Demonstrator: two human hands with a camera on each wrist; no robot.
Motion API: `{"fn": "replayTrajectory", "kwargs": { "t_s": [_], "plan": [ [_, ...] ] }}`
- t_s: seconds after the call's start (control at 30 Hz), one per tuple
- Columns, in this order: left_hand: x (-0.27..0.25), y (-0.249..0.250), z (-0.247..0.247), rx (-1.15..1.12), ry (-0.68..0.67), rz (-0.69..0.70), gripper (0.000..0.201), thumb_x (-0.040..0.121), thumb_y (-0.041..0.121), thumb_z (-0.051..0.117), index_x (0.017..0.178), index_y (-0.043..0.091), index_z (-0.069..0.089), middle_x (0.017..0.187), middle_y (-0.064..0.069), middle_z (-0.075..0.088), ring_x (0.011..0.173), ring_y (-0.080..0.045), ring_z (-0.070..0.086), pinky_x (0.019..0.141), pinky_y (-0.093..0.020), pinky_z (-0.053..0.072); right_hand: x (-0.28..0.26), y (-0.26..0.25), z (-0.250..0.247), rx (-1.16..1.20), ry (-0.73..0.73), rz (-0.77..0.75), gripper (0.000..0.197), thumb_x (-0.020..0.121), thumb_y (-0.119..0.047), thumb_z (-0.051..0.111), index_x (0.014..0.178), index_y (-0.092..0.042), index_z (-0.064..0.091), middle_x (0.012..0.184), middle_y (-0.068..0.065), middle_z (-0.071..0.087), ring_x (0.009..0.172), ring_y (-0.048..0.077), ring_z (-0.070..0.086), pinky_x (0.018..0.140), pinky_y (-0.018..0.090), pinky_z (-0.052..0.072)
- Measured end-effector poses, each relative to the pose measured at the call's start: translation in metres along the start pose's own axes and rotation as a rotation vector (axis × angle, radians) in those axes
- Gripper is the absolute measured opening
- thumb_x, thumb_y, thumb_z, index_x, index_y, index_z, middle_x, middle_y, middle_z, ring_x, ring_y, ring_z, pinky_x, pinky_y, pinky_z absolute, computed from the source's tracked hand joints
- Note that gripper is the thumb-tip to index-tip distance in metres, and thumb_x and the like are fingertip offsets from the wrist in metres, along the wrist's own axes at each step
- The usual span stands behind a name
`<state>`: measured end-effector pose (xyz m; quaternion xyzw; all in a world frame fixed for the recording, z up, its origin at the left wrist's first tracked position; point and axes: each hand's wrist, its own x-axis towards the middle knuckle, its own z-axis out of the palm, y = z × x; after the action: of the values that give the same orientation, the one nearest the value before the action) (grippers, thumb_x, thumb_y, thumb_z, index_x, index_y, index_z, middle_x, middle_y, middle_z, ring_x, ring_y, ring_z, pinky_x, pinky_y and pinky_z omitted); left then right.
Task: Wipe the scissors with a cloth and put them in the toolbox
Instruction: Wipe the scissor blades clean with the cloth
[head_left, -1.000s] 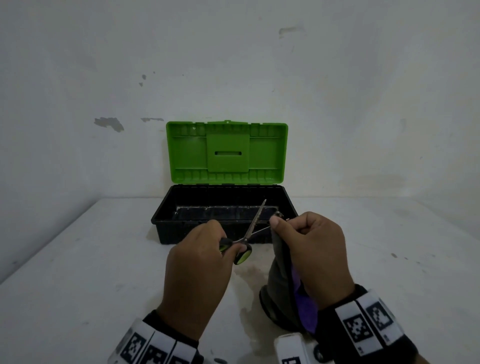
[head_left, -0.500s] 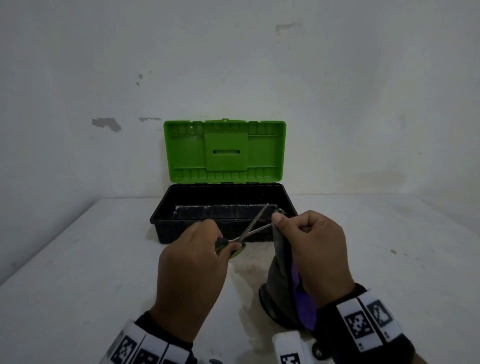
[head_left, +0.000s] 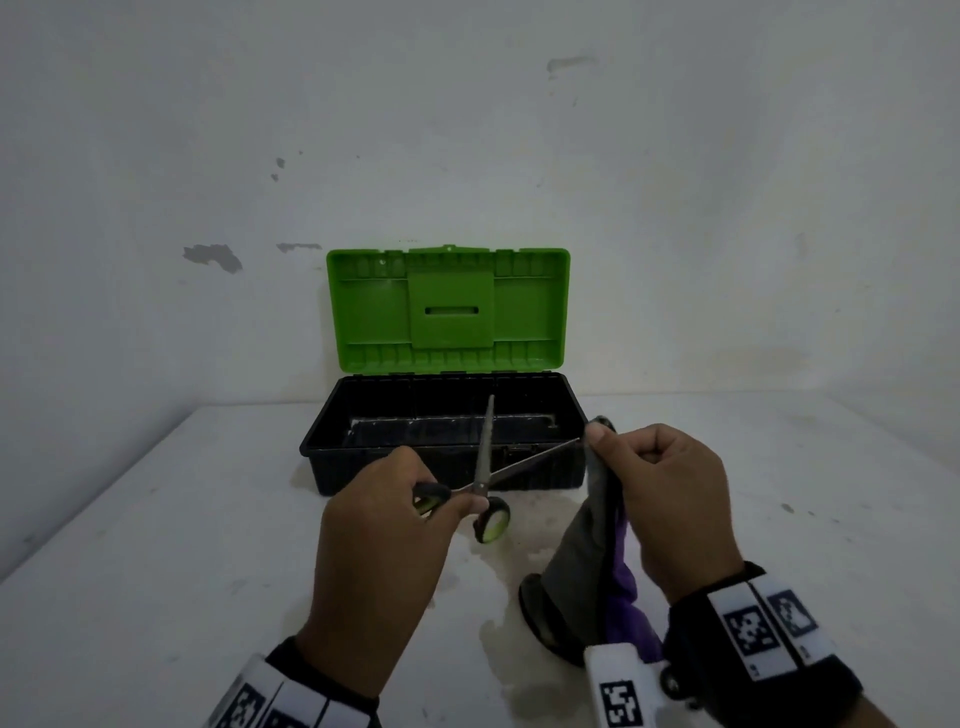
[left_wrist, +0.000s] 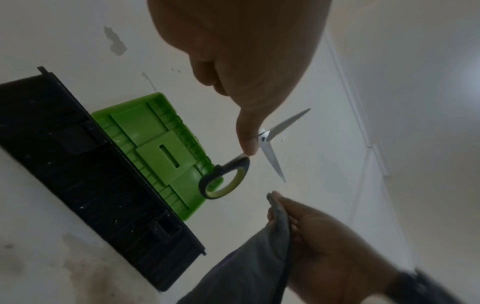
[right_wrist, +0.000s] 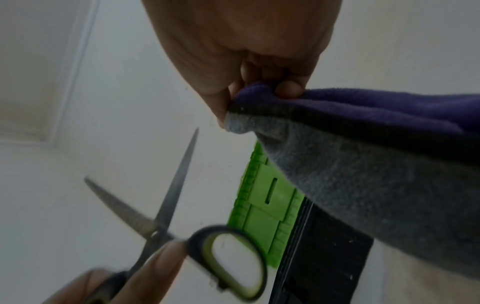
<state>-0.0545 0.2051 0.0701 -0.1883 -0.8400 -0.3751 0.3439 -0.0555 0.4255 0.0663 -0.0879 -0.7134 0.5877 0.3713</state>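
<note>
My left hand (head_left: 415, 499) grips the black-and-green handles of the scissors (head_left: 485, 467), whose steel blades are spread wide apart in a V above the table. One blade points up over the toolbox; the other reaches right toward my right hand (head_left: 623, 457). That hand pinches a grey and purple cloth (head_left: 587, 561), which hangs down to the table. The blade tip lies just short of the cloth's top edge. In the left wrist view the scissors (left_wrist: 270, 148) hang from my thumb and fingers, clear of the cloth (left_wrist: 259, 257). The toolbox (head_left: 363, 467) stands open behind, black base, green lid (head_left: 447, 312) upright.
The white table (head_left: 156, 545) has stains and damp marks in front of the toolbox. A white wall rises right behind the lid. Bare table surface extends to the left and right of my hands.
The scissor blades have opened much wider. The blade that was held in the cloth now lies free, its tip just beside my right fingers.
</note>
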Motion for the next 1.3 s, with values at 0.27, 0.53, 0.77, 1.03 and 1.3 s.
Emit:
{"fn": "replayTrajectory", "kwargs": {
  "t_s": [0.27,0.53,0.77,1.03,1.3],
  "plan": [
    [0.014,0.003,-0.005,-0.812,-0.344,-0.725,0.047,0.051,0.029,0.087,0.066,0.012,0.046,0.049,0.004,0.028,0.041,-0.010,0.019,0.037,-0.020,0.020,-0.013,-0.024,-0.020,0.062,-0.208,-0.232,0.022,0.068,-0.032,0.080,0.070,-0.014,0.068,0.065,0.004,0.072,0.060,0.023,0.069,0.058,0.032,0.056],
    [0.012,0.018,0.003,-0.964,-0.605,-0.869,0.030,0.064,0.022,0.082,0.059,0.019,0.053,0.053,0.005,0.027,0.044,-0.008,0.017,0.034,-0.017,0.017,-0.029,-0.024,0.006,0.066,-0.276,-0.345,0.024,0.069,-0.034,0.082,0.071,-0.014,0.067,0.069,-0.003,0.072,0.064,0.014,0.069,0.059,0.025,0.055],
    [0.012,0.022,-0.002,-0.943,-0.711,-0.893,0.034,0.063,0.035,0.080,0.061,0.019,0.050,0.053,0.005,0.026,0.042,-0.009,0.015,0.037,-0.016,0.012,-0.033,-0.021,0.011,0.073,-0.259,-0.339,0.027,0.071,-0.036,0.087,0.068,-0.020,0.064,0.065,0.002,0.067,0.061,0.026,0.065,0.056,0.044,0.054],
    [0.008,0.021,-0.001,-0.926,-0.720,-0.872,0.034,0.063,0.038,0.080,0.059,0.022,0.051,0.052,0.005,0.027,0.042,-0.009,0.016,0.037,-0.017,0.013,-0.029,-0.024,0.007,0.033,-0.209,-0.338,0.023,0.072,-0.028,0.082,0.066,-0.012,0.066,0.062,-0.002,0.066,0.057,0.014,0.062,0.054,0.026,0.051],
    [0.005,0.020,0.000,-0.863,-0.731,-0.858,0.047,0.059,0.043,0.082,0.059,0.022,0.040,0.054,0.004,0.025,0.046,-0.011,0.013,0.039,-0.018,0.012,-0.020,-0.019,0.001,0.051,-0.089,-0.245,0.028,0.074,-0.027,0.083,0.061,-0.015,0.061,0.059,0.001,0.066,0.051,0.011,0.058,0.050,0.022,0.048]
  ]
}}
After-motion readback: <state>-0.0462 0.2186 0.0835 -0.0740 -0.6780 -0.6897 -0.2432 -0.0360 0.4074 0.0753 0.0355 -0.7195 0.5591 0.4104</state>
